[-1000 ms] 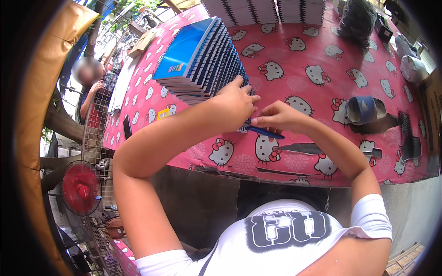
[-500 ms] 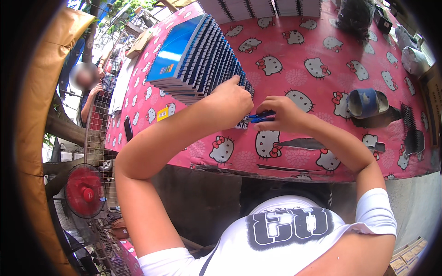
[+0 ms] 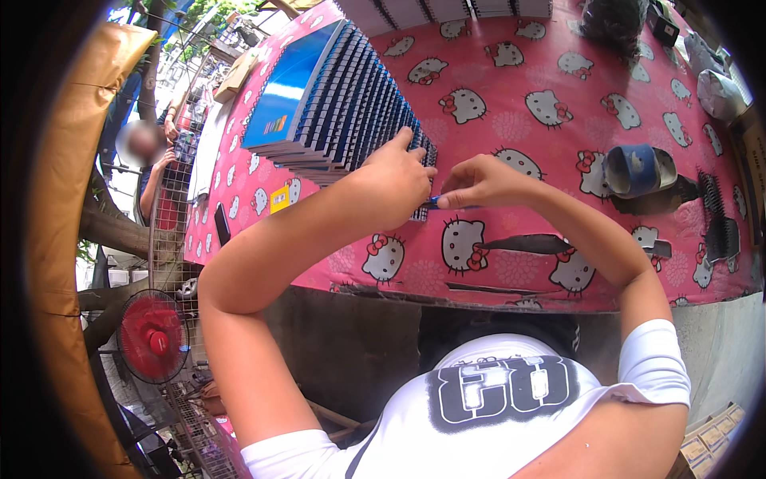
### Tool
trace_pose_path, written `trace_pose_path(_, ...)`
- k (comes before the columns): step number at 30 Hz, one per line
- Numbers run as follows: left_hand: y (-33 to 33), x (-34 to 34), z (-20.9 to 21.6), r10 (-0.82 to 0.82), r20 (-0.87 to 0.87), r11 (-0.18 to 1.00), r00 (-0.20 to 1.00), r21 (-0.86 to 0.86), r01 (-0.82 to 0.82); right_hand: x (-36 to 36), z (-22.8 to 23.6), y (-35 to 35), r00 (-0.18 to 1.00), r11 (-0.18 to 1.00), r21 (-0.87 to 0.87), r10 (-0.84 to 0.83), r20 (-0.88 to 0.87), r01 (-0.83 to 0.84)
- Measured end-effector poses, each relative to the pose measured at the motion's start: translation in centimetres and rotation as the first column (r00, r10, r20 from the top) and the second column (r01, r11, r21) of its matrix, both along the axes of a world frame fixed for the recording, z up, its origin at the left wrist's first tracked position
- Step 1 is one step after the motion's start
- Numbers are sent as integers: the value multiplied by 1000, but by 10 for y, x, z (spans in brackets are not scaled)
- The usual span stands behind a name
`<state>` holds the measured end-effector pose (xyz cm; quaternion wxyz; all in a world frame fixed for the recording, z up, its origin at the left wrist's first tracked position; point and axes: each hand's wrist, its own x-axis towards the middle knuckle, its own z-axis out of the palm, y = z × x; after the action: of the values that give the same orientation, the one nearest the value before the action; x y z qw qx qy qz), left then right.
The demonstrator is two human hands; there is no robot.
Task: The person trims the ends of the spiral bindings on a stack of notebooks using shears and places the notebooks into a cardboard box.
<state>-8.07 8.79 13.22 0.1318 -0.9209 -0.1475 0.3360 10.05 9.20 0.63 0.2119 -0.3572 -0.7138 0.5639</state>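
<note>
A tall, slanting stack of blue-covered spiral notebooks (image 3: 351,104) lies on the pink table, their coiled spines facing right. My left hand (image 3: 392,180) is closed against the near right end of the stack, fingers curled over the spines and one pointing upward. Close beside it, my right hand (image 3: 479,184) pinches a pair of blue-handled pliers (image 3: 433,202). The pliers' tip reaches the spine edge by my left fingers; the jaws are hidden.
The pink cat-print tablecloth (image 3: 511,104) has tears near its front edge. More spiral notebooks (image 3: 447,12) stand at the back. On the right lie a blue tape roll (image 3: 634,172) and a black brush (image 3: 718,227). A phone (image 3: 222,223) and a yellow card (image 3: 279,199) lie left; a red fan (image 3: 155,339) stands beyond.
My right hand has turned and its fingers have closed in around the pliers, whose handles now show less. The left hand has shifted slightly, staying at the stack.
</note>
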Motion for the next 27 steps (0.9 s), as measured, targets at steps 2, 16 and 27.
trace_pose_path(2, -3, 11, 6, 76, -151, 997, 986, -15, -79, 1, -7, -11, 999, 899, 436, -26, -27, 35)
trace_pose_path(16, -5, 29, 10, 199, -308, 978, 931, 3, -208, -7, 12, -13, 999, 980, -198, -28, -17, 25)
trace_pose_path(27, -5, 29, -4, 226, -332, 972, 916, 22, -233, -8, -8, -35, 968, 438, 888, -247, -33, 142)
